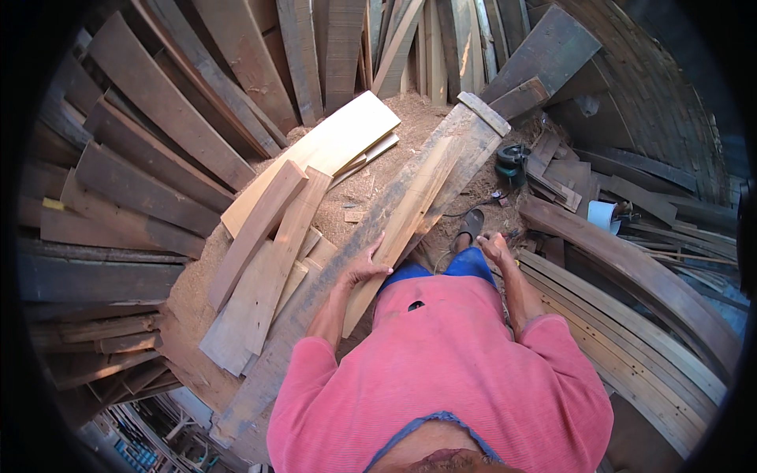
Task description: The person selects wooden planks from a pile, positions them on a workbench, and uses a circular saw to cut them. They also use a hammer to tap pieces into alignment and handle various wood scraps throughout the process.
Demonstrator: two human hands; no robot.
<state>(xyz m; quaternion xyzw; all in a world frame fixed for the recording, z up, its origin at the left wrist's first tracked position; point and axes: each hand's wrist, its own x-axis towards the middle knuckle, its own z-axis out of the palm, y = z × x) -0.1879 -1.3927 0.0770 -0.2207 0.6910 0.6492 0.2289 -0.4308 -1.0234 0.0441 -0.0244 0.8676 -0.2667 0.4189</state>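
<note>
A light-brown wooden plank [418,201] lies lengthwise on a long worn workbench board [355,236]. My left hand [367,264] grips the plank's left edge near my waist, thumb and fingers on the wood. My right hand [494,247] hangs at my right side by my blue shorts, apart from the plank. Its fingers are curled; whether anything is in them cannot be made out. Left of the bench, several loose boards are piled, among them a pale wide board [339,134] and a reddish-brown board [260,229].
Sawdust [189,331] covers the ground around the bench. A dark green power tool [511,162] with a cord sits right of the bench's far end. Many boards lean in an arc at left and back. Stacked long planks [623,339] and a white container [602,214] are at right.
</note>
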